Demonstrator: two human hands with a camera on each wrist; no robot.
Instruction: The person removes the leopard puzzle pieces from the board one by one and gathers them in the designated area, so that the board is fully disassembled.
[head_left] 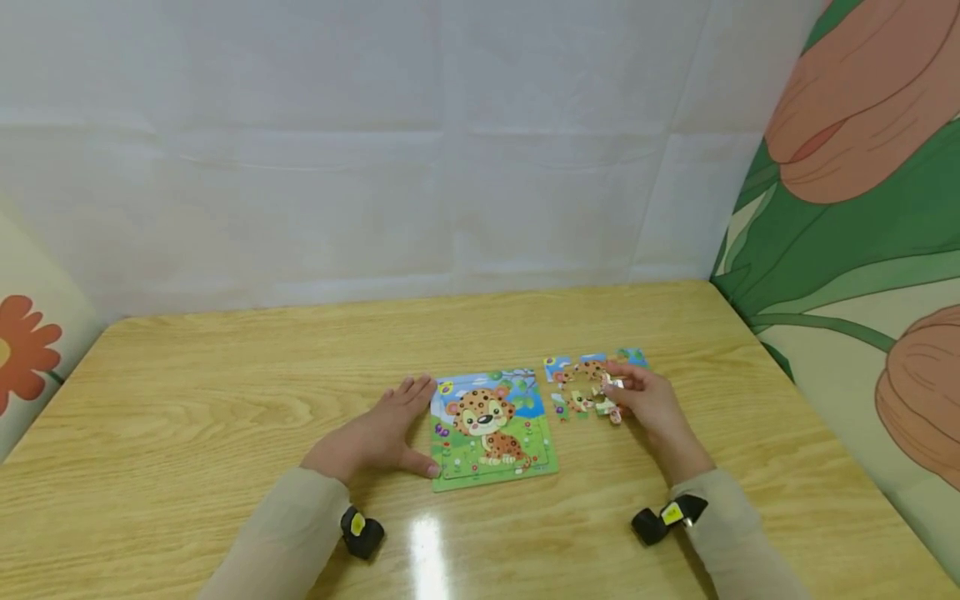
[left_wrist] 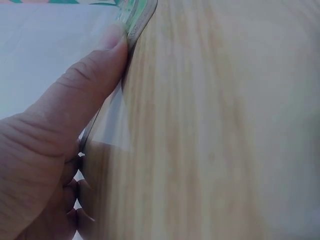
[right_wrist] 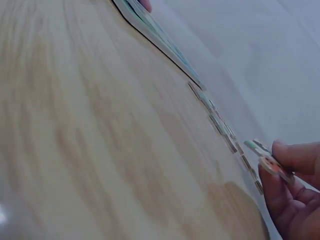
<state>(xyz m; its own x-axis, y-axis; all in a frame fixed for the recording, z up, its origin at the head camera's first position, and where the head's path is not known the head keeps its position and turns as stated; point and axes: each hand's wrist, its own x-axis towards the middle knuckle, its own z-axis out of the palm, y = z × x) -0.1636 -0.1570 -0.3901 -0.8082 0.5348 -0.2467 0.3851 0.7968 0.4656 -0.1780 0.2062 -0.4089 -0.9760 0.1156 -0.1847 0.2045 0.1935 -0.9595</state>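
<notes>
While the left hand (head_left: 375, 433) lies spread at the board (head_left: 487, 433), the right hand (head_left: 651, 408) pinches a piece (right_wrist: 272, 166).
Far left, red flower (head_left: 28, 350) on wall; then left hand on table (head_left: 210, 433), black camera (head_left: 363, 535) at wrist; grip wide, fingers straight, thumb touching board's lower left corner. Board: flat on table, printed with spotted cub, grass and blue sky. Just beside its right edge, loose pieces (head_left: 591, 368): flat on table, back row partly sky blue. Right hand above their right side; grip narrow, piece held between thumb and finger, off the table; whether a second is held, cannot tell. Black camera (head_left: 649, 527) at that wrist. Far right, pink tulips (head_left: 862, 125) and green leaves.
</notes>
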